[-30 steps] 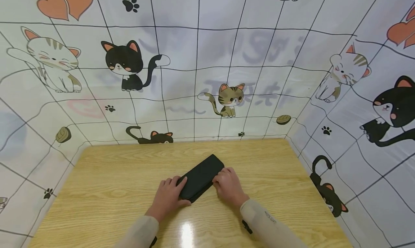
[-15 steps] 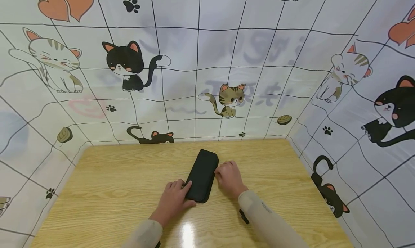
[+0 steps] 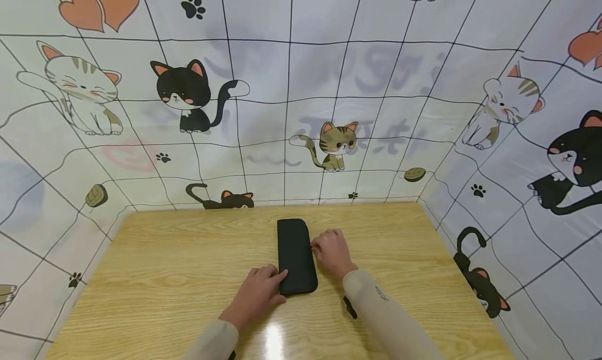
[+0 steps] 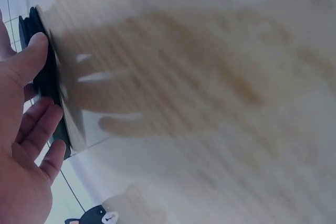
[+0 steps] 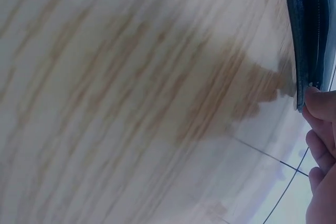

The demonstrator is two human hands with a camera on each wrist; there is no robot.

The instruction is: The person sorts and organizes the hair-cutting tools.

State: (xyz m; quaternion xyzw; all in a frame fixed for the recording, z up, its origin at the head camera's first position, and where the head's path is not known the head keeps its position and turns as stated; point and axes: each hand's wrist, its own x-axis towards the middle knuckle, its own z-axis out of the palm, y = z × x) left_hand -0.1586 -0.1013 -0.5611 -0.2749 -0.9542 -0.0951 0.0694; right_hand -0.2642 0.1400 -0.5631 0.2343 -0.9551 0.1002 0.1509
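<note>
A black zip wallet (image 3: 297,258) lies flat on the wooden table, its long side running away from me. My left hand (image 3: 256,292) holds its near left corner, a finger over the top and the thumb at the near edge. In the left wrist view the thumb and fingers of that left hand (image 4: 31,93) touch the dark wallet (image 4: 39,30). At the wallet's right side my right hand (image 3: 332,251) pinches something small at the edge. The right wrist view shows the zipped edge of the wallet (image 5: 310,30), with the right hand's fingertips (image 5: 320,103) pinching at its end.
The wooden table (image 3: 188,255) extends around the wallet on all sides. White cloth walls (image 3: 263,119) printed with cats and grid lines stand at its back, left and right edges.
The wallet has turned counterclockwise, from slanting to nearly straight away from me. My left hand has shifted slightly right with it, and the right hand has moved a little farther from me.
</note>
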